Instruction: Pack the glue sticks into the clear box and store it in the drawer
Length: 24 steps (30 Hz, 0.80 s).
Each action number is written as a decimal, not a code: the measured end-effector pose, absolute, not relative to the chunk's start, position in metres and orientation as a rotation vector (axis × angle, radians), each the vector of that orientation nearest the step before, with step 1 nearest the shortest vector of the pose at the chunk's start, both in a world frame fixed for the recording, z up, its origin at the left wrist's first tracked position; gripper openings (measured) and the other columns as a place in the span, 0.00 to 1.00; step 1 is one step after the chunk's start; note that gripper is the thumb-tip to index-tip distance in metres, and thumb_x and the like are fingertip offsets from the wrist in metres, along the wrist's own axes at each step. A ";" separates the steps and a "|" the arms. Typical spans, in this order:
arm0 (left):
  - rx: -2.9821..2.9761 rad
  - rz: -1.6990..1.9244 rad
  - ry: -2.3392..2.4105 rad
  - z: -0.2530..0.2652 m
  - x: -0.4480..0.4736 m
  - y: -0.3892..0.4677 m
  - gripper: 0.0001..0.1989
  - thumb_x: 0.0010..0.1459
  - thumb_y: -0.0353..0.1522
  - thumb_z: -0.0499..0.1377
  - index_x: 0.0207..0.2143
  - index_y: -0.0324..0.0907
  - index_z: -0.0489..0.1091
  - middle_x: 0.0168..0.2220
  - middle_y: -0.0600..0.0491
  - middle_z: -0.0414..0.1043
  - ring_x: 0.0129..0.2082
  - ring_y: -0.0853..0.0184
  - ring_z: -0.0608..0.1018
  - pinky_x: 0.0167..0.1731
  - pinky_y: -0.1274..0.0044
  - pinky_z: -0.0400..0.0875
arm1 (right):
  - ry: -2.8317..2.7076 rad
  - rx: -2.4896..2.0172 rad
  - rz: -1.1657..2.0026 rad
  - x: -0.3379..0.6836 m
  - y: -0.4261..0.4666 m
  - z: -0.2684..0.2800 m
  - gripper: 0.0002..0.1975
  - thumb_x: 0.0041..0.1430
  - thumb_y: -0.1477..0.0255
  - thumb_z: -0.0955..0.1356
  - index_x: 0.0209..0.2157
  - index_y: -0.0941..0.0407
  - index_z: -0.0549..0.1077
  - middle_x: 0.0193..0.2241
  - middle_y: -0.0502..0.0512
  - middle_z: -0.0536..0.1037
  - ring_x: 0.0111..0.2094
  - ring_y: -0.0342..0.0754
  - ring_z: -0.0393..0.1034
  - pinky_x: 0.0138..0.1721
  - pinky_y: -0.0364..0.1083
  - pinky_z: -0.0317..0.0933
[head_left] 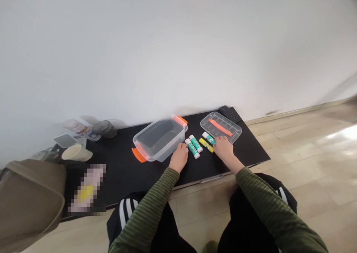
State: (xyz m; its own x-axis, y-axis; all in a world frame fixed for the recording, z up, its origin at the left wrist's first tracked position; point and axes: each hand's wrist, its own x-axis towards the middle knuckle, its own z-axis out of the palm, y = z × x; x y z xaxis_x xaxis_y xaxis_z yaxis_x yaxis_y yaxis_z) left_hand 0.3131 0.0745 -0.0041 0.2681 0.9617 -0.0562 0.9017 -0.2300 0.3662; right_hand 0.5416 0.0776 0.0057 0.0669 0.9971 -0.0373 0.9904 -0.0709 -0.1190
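Observation:
Several glue sticks lie on the black tabletop between my hands: a green and white glue stick [192, 149], a second green one [196, 143] alongside it, and a yellow glue stick [206, 145]. My right hand [223, 148] has its fingers closed on the lower end of another green and white glue stick [209, 137]. Beside the leftmost stick, my left hand [179, 157] is curled, with a small pale end at its fingertips; what it grips is mostly hidden. A clear plastic box [164, 154] with orange latches stands uncovered just left of that hand.
The box's clear lid [236, 131] with an orange handle lies behind my right hand. A dark dotted object [232, 114] sits by the wall. At left are a paper cup [76, 153], a dark glass jar [105, 129], a white bottle [76, 127] and a brown fabric item [32, 204].

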 end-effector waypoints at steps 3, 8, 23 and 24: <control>2.222 0.252 1.691 -0.003 0.314 0.073 0.10 0.61 0.25 0.50 0.45 0.41 0.64 0.47 0.45 0.66 0.41 0.62 0.75 0.41 0.73 0.69 | -2.105 -2.226 0.144 0.539 0.078 0.006 0.10 0.62 0.72 0.64 0.43 0.59 0.72 0.45 0.66 0.73 0.52 0.58 0.61 0.37 0.47 0.65; 2.214 0.284 1.673 -0.001 0.312 0.072 0.10 0.60 0.25 0.50 0.44 0.41 0.64 0.46 0.45 0.66 0.41 0.61 0.75 0.41 0.72 0.69 | -2.193 -1.970 0.108 0.525 0.077 0.010 0.11 0.65 0.71 0.61 0.45 0.56 0.72 0.44 0.62 0.74 0.50 0.54 0.63 0.41 0.47 0.63; 2.199 0.281 1.682 -0.003 0.308 0.067 0.08 0.60 0.28 0.52 0.43 0.42 0.64 0.45 0.46 0.67 0.40 0.60 0.76 0.39 0.71 0.69 | -2.311 -1.966 0.221 0.477 0.082 0.005 0.13 0.63 0.68 0.64 0.43 0.61 0.73 0.43 0.65 0.76 0.48 0.56 0.68 0.39 0.47 0.64; 2.198 0.285 1.679 -0.003 0.308 0.067 0.08 0.60 0.28 0.52 0.43 0.42 0.64 0.45 0.46 0.67 0.40 0.60 0.76 0.39 0.71 0.69 | -2.313 -1.981 0.232 0.475 0.083 0.006 0.13 0.63 0.68 0.64 0.43 0.61 0.73 0.43 0.65 0.76 0.48 0.56 0.68 0.38 0.47 0.64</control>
